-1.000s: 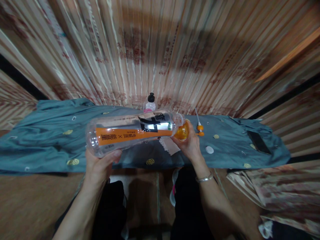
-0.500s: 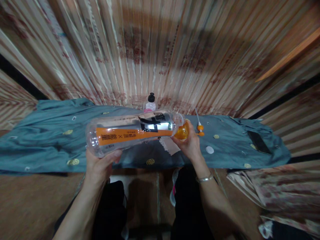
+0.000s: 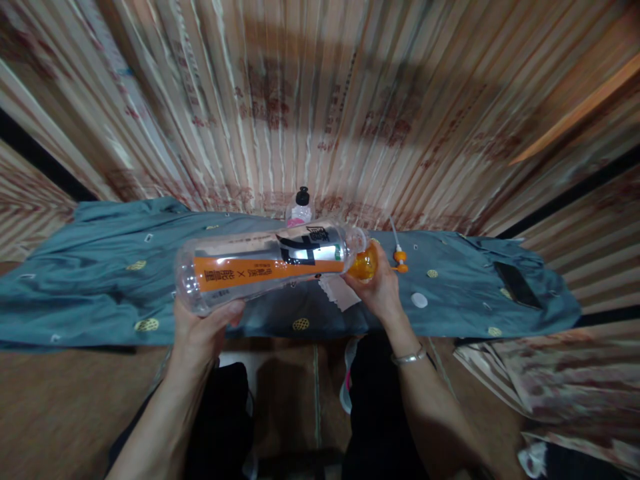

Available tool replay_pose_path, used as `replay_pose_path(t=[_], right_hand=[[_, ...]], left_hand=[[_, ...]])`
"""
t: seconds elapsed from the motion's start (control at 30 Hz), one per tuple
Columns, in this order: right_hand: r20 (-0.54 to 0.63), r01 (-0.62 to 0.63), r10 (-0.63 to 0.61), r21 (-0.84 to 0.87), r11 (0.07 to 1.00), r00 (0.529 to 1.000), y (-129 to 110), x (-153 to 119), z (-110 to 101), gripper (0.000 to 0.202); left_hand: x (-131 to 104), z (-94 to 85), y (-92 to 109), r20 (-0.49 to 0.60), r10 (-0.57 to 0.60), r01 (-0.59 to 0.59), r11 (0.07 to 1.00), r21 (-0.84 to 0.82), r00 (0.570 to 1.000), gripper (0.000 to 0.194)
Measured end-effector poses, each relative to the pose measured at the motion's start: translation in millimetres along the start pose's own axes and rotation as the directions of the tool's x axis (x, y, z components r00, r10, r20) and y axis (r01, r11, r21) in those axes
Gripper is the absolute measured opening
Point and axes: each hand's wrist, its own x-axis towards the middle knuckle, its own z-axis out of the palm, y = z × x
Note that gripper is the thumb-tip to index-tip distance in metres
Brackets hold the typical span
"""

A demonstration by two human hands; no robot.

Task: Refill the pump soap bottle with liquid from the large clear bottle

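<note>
My left hand (image 3: 205, 333) is wrapped round the base end of a large clear plastic bottle (image 3: 260, 267) with an orange and silver label. The bottle lies nearly level in the air, its neck pointing right. At its mouth, my right hand (image 3: 380, 287) holds a small orange-yellow container (image 3: 364, 262); neck and container meet or overlap, and whether liquid passes between them is too small to tell. Just right of that hand, an orange pump top (image 3: 401, 257) with a pale tube lies on the cloth. Under the bottle's neck is a pale paper piece (image 3: 340, 295).
A teal patterned cloth (image 3: 450, 300) covers the narrow table. Behind the large bottle stands a small bottle with a black cap (image 3: 302, 197). A white disc (image 3: 419, 300) and a dark phone-like slab (image 3: 517, 285) lie to the right. A curtain (image 3: 320, 100) hangs behind.
The base end of the large bottle has shifted very slightly right with my left hand. My right hand and the small container look unchanged.
</note>
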Motion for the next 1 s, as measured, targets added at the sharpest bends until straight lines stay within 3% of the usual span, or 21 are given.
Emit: replay_pose_path(t=[0.27, 0.4, 0.67, 1.0], right_hand=[[-0.009, 0.010, -0.010, -0.001, 1.000, 1.000, 2, 0, 1, 0.097], [0.004, 0.001, -0.001, 0.008, 1.000, 1.000, 1, 1, 1, 0.097], [0.010, -0.008, 0.008, 0.004, 1.000, 1.000, 0, 1, 1, 0.099], [0.030, 0.012, -0.013, 0.021, 1.000, 0.999, 2, 2, -2, 0.104]], left_hand=[[-2, -15.0, -10, 0.058, -0.046, 0.046, 0.999, -0.001, 0.997, 0.055], [-3, -15.2, -11, 0.008, -0.039, 0.039, 0.999, 0.003, 0.999, 0.059], [-4, -28.0, -16, 0.004, -0.134, 0.134, 0.991, 0.030, 0.991, 0.072], [-4, -27.1, -16, -0.001, -0.140, 0.140, 0.990, 0.029, 0.990, 0.066]])
